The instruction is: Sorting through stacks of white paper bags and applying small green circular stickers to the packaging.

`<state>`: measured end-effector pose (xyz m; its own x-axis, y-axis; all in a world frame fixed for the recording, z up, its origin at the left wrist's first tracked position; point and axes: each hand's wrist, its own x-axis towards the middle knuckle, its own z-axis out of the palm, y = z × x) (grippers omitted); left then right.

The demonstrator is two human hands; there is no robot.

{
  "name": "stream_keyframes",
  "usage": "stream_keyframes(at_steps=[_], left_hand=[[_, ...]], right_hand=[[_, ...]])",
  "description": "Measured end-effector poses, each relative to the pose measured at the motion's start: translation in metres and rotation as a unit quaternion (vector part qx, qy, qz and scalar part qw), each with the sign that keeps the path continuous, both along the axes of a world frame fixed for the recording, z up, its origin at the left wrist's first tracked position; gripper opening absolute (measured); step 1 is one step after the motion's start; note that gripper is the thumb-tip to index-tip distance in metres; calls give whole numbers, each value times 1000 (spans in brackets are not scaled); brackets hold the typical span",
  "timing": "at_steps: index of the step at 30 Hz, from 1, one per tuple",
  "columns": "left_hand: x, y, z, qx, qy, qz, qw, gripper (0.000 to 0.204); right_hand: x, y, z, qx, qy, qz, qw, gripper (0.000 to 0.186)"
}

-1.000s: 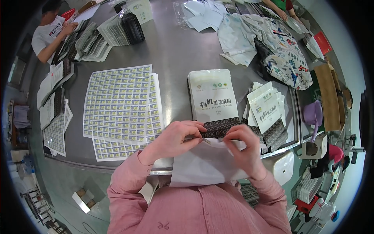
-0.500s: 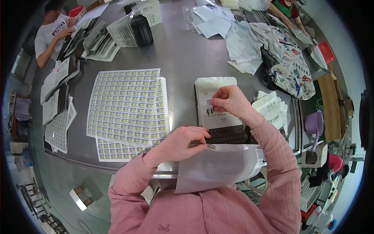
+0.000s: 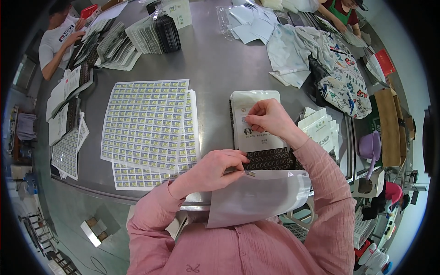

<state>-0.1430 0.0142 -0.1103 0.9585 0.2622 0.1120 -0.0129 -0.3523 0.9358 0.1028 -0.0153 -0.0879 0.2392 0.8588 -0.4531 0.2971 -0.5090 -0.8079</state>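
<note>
A white and black packaging pouch (image 3: pixel 263 143) lies on top of a stack in front of me, its black patterned band toward me. My right hand (image 3: pixel 272 120) is over the pouch's upper half, thumb and forefinger pinched at a small sticker (image 3: pixel 244 120) against its left side. At the pouch's lower left corner rests my left hand (image 3: pixel 220 169), fingers closed, with another small sticker (image 3: pixel 250 173) at its fingertips. To the left lie overlapping sheets of small yellow and blue stickers (image 3: pixel 145 123). A translucent sheet (image 3: pixel 259 199) hangs over the table edge under my forearms.
More pouches (image 3: pixel 318 130) fan out beside my right forearm. Pouch stacks (image 3: pixel 153 34) stand at the far left, and a patterned cloth (image 3: pixel 343 87) lies at the right. Two people work across the table. A purple dipper (image 3: pixel 369 145) is beyond the right edge.
My right fingertips have shifted slightly left over the pouch, still pinched at the sticker. The left hand stays nearly in place.
</note>
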Motion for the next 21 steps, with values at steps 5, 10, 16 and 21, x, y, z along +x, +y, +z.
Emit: stream_keyframes(at_steps=[5,10,16,21], left_hand=[[2,-1,2,-5,3,-5,1000,6],[0,-1,-4,-24,14,4,1000,6],[3,-4,-1,-17,5,0,1000,6],[1,-4,2,-31,13,0,999,9]], right_hand=[[-5,5,-3,3,-142,45,989,29],[-6,-5,27,-77,-410,109,902,54],[11,-99,0,69,-482,24,873,64],[-17,-116,-19,143,-489,-62,858,57]])
